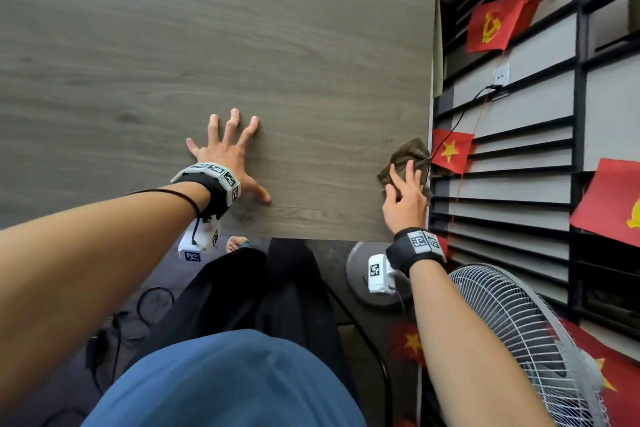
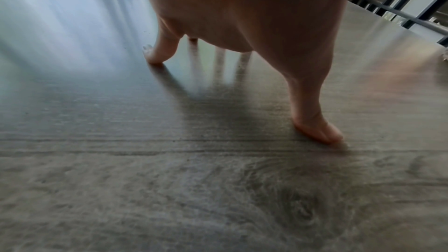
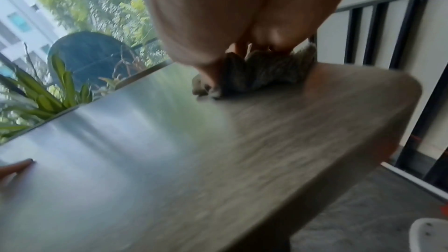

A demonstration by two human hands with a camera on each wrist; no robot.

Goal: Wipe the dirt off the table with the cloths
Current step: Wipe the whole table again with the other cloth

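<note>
The grey wood-grain table [image 1: 242,45] fills the head view. A bunched brown cloth [image 1: 410,149] lies at the table's right edge, close to the near corner. My right hand [image 1: 405,194] rests on it, fingers and thumb curled round the bunched fabric. In the right wrist view the cloth [image 3: 264,72] is crumpled under that hand [image 3: 230,16] near the rounded table corner [image 3: 400,87]. My left hand [image 1: 239,156] lies on the bare table to the left, fingers spread, holding nothing. Its fingertips [image 2: 320,133] touch the wood. No dirt shows clearly.
A white standing fan [image 1: 519,340] stands just right of the near table corner, its round base [image 1: 367,274] below the edge. Red flags [image 1: 495,22] hang on a string along the black railing and slatted wall on the right. A green plant [image 3: 55,91] stands beyond the far edge.
</note>
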